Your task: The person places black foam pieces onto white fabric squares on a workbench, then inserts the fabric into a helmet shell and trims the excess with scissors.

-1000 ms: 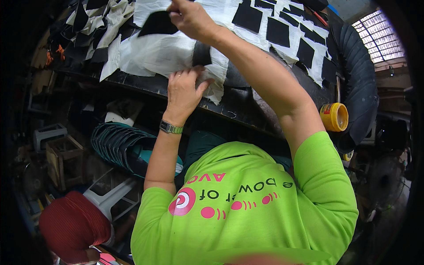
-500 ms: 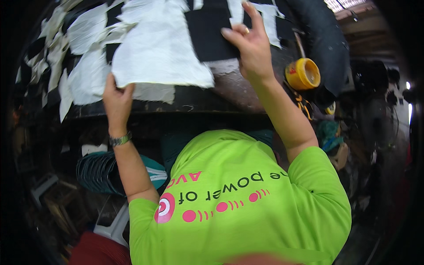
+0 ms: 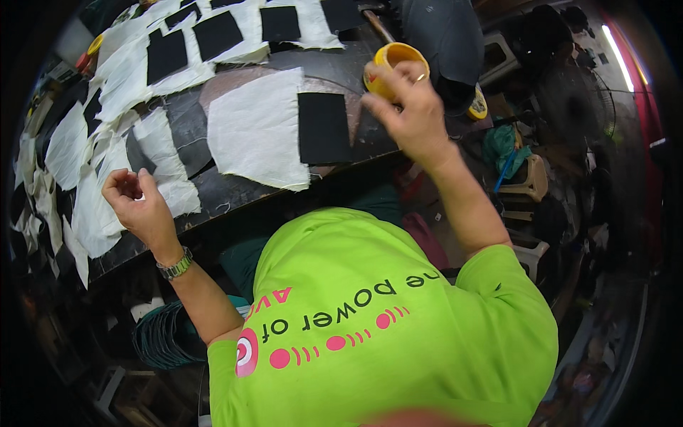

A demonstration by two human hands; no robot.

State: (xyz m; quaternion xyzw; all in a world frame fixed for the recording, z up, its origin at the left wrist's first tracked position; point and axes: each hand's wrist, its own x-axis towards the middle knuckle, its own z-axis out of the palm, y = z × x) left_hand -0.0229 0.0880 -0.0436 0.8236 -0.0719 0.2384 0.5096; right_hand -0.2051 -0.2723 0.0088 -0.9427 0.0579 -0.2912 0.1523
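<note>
With 12 o'clock straight ahead at the top, the right hand point(image 3: 416, 117) is at 1 o'clock, right over the yellow pot point(image 3: 388, 55). Its thumb and pointing finger are spread apart, but the hand is blurry and the other fingers curl near the rim, so nobody can tell if its grip has anything in it. What is inside the pot does not show either. The left hand point(image 3: 136, 203) is at 9 o'clock, beside a pale cloth with a dark patch point(image 3: 158, 142). Its fingers are curled loosely, and whether that grip is empty or pinches something cannot be told. The big white cloth point(image 3: 252, 128) lies flat on the bench point(image 3: 341, 67), between 10 and 11 o'clock. A black piece point(image 3: 325, 128) sits just under 12 o'clock, along the cloth's right edge; which one is on top is hard to see. More black squares on white cloth point(image 3: 217, 35) are up at 11 o'clock, and a wooden handle point(image 3: 379, 27) lies close to the pot. It seems wise to keep the cloth smooth and the black piece's side straight with it, to keep fingers light by the rim so the pot does not tip, and to mind the frayed threads.
</note>
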